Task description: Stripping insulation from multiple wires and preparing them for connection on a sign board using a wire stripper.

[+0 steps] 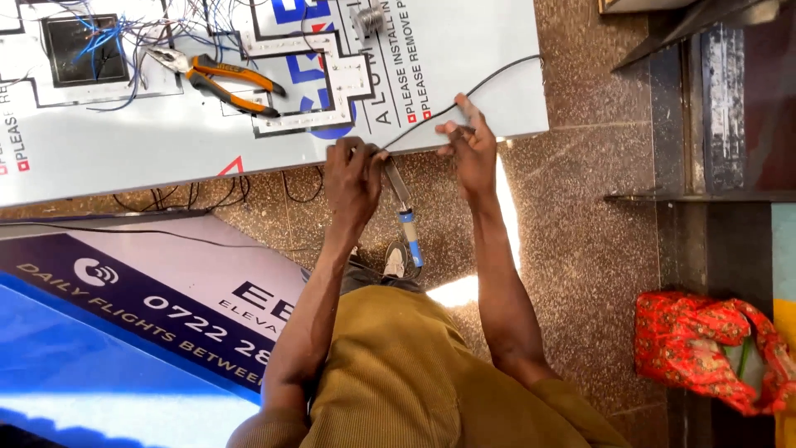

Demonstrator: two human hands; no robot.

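Note:
My left hand (352,172) is closed around the upper end of a tool with a grey shaft and blue handle (408,234), which hangs down toward me. My right hand (468,149) pinches a thin black wire (489,80) at the near edge of a large white panel (464,50) lying on the floor. The wire runs from my left hand's fingers, past my right hand, and up across the panel's right corner. Both hands are close together at the panel's edge.
Orange-handled pliers (222,80) lie on the panel near a square cut-out with loose blue wires (98,40). A blue and white sign board (157,307) lies at lower left. A red patterned bag (705,348) sits at right, below dark metal rails (721,108). The floor is speckled brown stone (580,241).

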